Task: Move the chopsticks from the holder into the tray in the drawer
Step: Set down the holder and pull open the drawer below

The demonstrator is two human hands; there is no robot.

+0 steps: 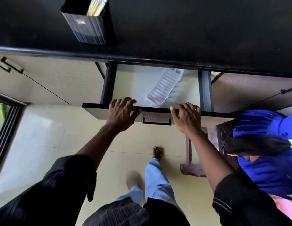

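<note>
Wide black bench [191, 30] runs across the top of the view, pale tiled floor [60, 144] below it. Under the bench edge the drawer [205, 92] is pulled out, dark walls around a light bottom. Cream cabinet doors [60, 79] sit to either side of it. At the right edge there's a second person in a blue top and blue cap [264, 160], just beside a brown stool [192, 168] on the floor.

Up on the bench, far left, stands the black holder [88, 30], upright. It's well apart from the drawer.

Down in the drawer, the white slotted tray [163, 87] lies at an angle, one end under the bench edge and the other near the drawer front. It's blurred, and I can make out nothing in it.

Now the hands, both on the top rim of the drawer front. The left hand [121, 111] has its fingers spread wide over the rim and its thumb out to the side. The right hand [187, 118] has its fingers spread and bent, tips on the rim. Neither one is holding anything. Between them, on the drawer front, is the dark handle [156, 123], untouched.

And the chopsticks [96, 6]: a pale yellow bundle standing in the holder, tops cut off by the frame.
</note>
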